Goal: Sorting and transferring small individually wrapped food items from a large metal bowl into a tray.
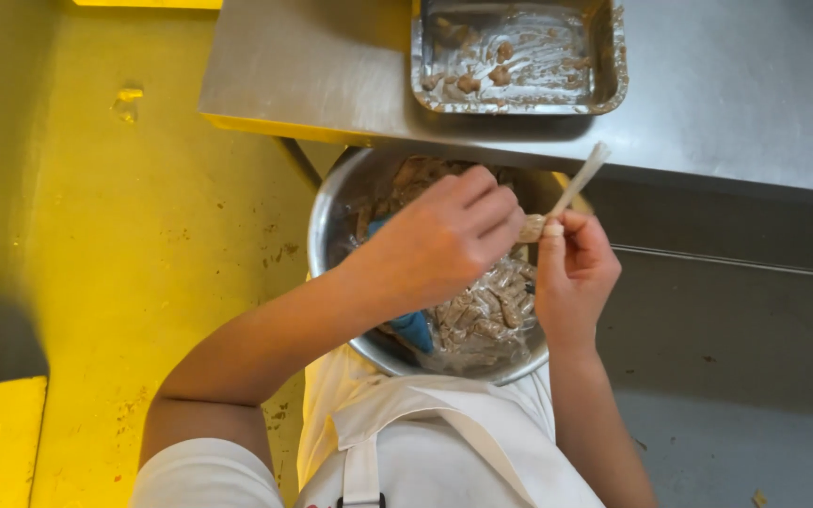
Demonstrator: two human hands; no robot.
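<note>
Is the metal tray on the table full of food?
No, the metal tray holds only a few brown scraps and smears, with most of its bottom bare.

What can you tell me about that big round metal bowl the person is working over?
The metal bowl is round, shiny and steel-like, with a thin rolled rim. It sits low in front of the person's white apron, partly under the edge of the steel table. Inside lie small pale-brown rolled pieces, darker brown mixture at the back, and something blue. Both hands work above it; whether they touch it cannot be told.
</note>
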